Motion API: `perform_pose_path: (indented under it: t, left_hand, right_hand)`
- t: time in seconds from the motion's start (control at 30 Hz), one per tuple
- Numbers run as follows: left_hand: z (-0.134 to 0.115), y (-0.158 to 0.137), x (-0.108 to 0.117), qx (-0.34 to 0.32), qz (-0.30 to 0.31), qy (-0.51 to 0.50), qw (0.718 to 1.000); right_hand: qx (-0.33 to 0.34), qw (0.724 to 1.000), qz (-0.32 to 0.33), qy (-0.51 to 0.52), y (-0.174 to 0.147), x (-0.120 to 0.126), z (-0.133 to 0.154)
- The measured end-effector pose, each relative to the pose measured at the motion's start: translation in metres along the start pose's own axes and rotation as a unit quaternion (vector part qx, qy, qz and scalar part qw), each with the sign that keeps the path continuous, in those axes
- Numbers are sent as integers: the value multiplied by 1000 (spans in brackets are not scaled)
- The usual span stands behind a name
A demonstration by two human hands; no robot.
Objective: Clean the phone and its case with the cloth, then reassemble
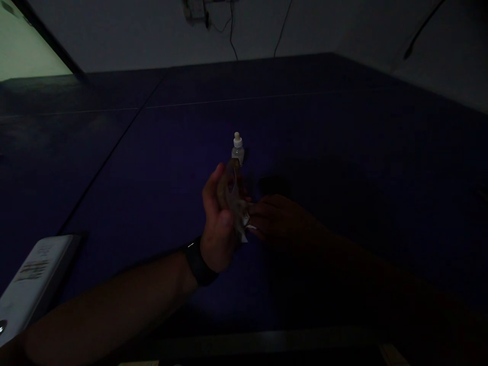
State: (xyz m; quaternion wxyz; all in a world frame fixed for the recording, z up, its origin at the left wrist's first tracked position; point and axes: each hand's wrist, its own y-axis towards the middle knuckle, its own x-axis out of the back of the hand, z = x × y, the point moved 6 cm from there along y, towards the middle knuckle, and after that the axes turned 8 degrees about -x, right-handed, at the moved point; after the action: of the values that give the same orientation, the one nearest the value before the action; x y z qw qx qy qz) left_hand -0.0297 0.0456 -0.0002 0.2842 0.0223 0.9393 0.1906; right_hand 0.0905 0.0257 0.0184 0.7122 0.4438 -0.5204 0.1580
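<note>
A curved, brownish, partly see-through object (224,190) is gripped upright in my left hand (219,218), whose fingers wrap round it. It is too blurred and dark to name. Below it, a crumpled white thin piece (244,229), like tissue or film, hangs against the object. The fingertips of my right hand (276,221), in deep shadow, close on that white piece at its right side. Just beyond my left hand, a small clear dropper bottle (238,151) with a white collar and pale bulb stands upright, its base partly hidden.
A white box-like device (38,277) with printed markings lies at the left edge of the dark blue tabletop (171,168). Cables (232,33) hang down the back wall near a socket. The scene is very dim, especially on the right.
</note>
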Motion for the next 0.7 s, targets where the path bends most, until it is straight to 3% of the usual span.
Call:
perform_pose_path:
  t: [0.2,0.3,0.47,0.63,0.7]
  left_hand:
    - [4,-8,0,-1,60,63,996]
    - [4,-7,1,-9,54,68,996]
    - [5,-9,1,-20,55,61,996]
    - [8,-14,-2,-13,90,52,994]
    - [6,-13,-3,-41,97,59,993]
  right_hand:
    - [88,990,100,37,-7,-17,14]
    - [72,992,90,56,-7,-15,13]
    - [1,998,61,3,-1,-10,3]
    - [82,989,52,109,-5,-4,14]
    - [75,989,34,120,-5,-2,14]
